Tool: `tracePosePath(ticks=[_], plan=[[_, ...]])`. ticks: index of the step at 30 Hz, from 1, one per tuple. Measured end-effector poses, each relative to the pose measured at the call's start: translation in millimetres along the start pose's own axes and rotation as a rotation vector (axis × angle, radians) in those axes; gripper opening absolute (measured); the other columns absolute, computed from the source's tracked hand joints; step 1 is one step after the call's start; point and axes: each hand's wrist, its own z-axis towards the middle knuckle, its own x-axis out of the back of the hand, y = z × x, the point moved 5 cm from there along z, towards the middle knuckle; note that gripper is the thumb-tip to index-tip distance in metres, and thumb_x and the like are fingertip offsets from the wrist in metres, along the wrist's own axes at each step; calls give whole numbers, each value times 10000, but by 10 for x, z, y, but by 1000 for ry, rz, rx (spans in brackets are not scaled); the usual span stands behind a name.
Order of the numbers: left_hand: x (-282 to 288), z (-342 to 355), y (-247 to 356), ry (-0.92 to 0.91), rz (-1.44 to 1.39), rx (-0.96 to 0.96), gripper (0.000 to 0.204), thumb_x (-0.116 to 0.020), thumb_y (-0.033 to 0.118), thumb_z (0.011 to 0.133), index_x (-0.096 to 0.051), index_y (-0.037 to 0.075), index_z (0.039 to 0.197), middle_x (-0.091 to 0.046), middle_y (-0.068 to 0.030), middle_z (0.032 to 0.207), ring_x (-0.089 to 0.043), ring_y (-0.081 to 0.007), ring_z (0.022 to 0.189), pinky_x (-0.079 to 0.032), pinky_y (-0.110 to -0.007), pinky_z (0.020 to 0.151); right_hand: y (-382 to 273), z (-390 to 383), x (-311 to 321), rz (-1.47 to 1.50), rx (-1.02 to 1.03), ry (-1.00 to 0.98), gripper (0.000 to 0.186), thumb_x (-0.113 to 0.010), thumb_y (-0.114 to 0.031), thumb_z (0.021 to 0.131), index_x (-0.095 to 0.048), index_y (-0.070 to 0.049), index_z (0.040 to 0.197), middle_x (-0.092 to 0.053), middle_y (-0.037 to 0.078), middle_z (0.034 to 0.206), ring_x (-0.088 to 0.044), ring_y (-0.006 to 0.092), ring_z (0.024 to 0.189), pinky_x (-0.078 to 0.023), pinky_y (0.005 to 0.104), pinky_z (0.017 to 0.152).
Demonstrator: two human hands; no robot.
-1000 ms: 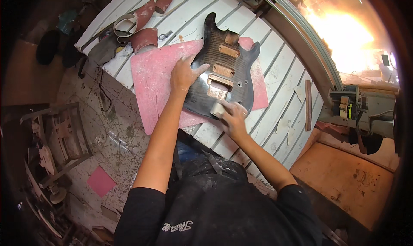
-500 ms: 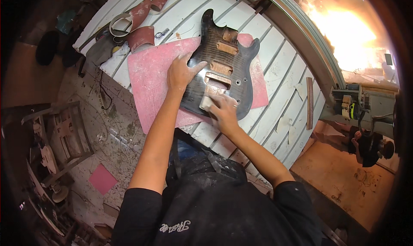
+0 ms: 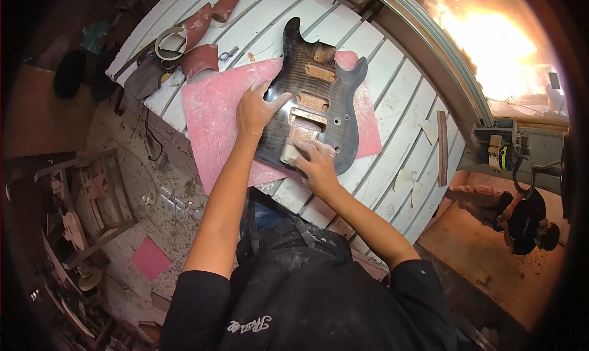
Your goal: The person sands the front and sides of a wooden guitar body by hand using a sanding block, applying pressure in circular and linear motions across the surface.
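Note:
A dark, grain-striped electric guitar body [image 3: 283, 118] with bare wooden cavities lies on a pink, dust-covered mat [image 3: 208, 115]. At its left edge, near the waist, my left hand [image 3: 256, 110] grips it, thumb stretched over the top face and fingers along the rim. My right hand [image 3: 319, 169] is closed round a pale sanding block [image 3: 289, 153], which rests on the lower end of the body below the cavities. The fingers partly cover this block, and both hands look dusty.
Sandpaper rolls [image 3: 199, 59] and a tape ring [image 3: 170, 43] lie at the slatted white table's [image 3: 402, 96] far left. A brown strip [image 3: 442, 148] lies along its right side. Another person [image 3: 521, 219] is at the far right. A pink sheet [image 3: 150, 258] lies on the floor.
My right hand and the sanding block have slid slightly left and down over the guitar body. The left hand keeps its hold. At the right, the other person has shifted.

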Motion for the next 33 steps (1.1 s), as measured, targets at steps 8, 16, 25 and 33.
tracePosePath(ticks=[8, 16, 25, 33], plan=[[-14, 10, -42, 13, 45, 2, 785, -814, 622, 810, -732, 34, 1323, -733, -239, 1270, -697, -399, 1183, -542, -459, 1024, 152, -300, 10, 49, -42, 17, 272, -864, -176, 760, -729, -193, 996, -595, 48, 1506, -538, 343, 1295, -376, 557, 1020], [13, -12, -14, -13, 0, 19, 791, -816, 623, 808, -730, 32, 1325, -732, -239, 1271, -698, -402, 1178, -542, -465, 1021, 242, -464, 77, 74, -33, 13, 264, -862, -184, 761, -739, -206, 994, -590, 34, 1512, -525, 341, 1327, -382, 535, 1034], [-3, 22, -45, -9, 25, 9, 771, -817, 617, 810, -735, 50, 1326, -730, -236, 1275, -700, -398, 1170, -550, -462, 1002, -100, 112, -93, 9, 17, 1, 285, -852, -182, 761, -737, -201, 1021, -610, 37, 1479, -551, 335, 1289, -388, 529, 1032], [33, 3, 26, 23, 19, -5, 766, -812, 622, 815, -737, 54, 1323, -741, -229, 1252, -705, -401, 1163, -552, -460, 1002, 180, -366, 42, 50, -61, 55, 327, -876, -156, 726, -737, -192, 1019, -604, 38, 1496, -541, 357, 1297, -388, 534, 1037]])
